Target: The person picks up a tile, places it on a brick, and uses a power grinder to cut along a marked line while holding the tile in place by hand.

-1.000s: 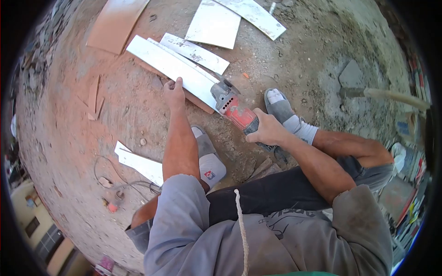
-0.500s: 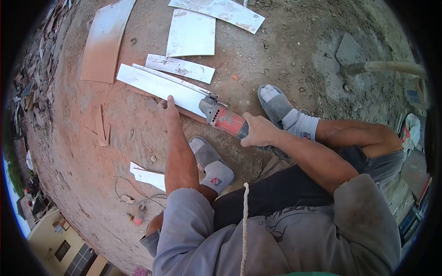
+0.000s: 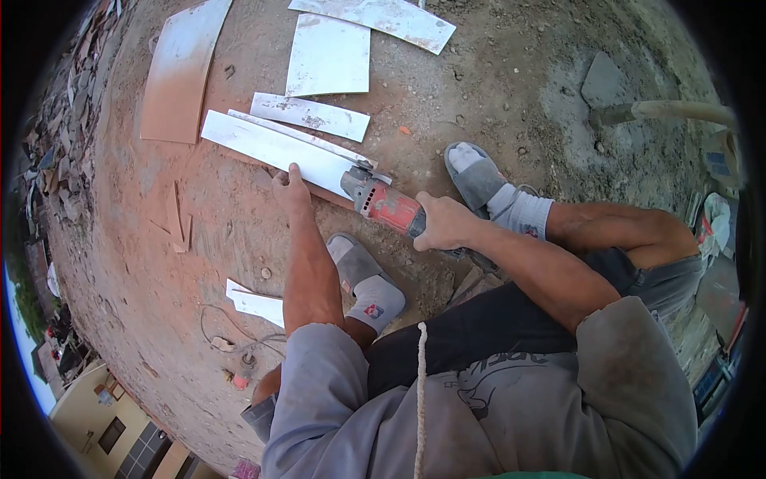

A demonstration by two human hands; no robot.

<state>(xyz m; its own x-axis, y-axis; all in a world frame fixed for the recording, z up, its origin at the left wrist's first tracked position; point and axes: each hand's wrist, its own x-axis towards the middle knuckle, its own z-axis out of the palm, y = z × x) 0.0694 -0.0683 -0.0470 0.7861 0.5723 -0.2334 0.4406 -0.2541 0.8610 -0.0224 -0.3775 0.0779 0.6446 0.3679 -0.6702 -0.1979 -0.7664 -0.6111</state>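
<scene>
A red and grey angle grinder point(image 3: 391, 206) is gripped at its rear end by my right hand point(image 3: 443, 221). Its head rests over the right end of a long white tile strip point(image 3: 267, 152), near the far edge. My left hand point(image 3: 292, 188) holds the near edge of that strip around its middle, with a finger on top of the white face. A thin strip point(image 3: 303, 140) lies along the far side of the held tile. Just beyond is another white strip point(image 3: 311, 116) with worn patches.
Beyond lie a square white tile point(image 3: 329, 56), a long tile piece point(image 3: 383, 22) and a large dusty tile point(image 3: 183, 72). Brown shards point(image 3: 177, 219), a white offcut point(image 3: 257, 304) and a cable point(image 3: 254, 345) are at left. A shovel point(image 3: 604, 82) lies at the right.
The grinder and my right hand have shifted slightly left, along the tile's far edge. My left hand stays at nearly the same place on the strip.
</scene>
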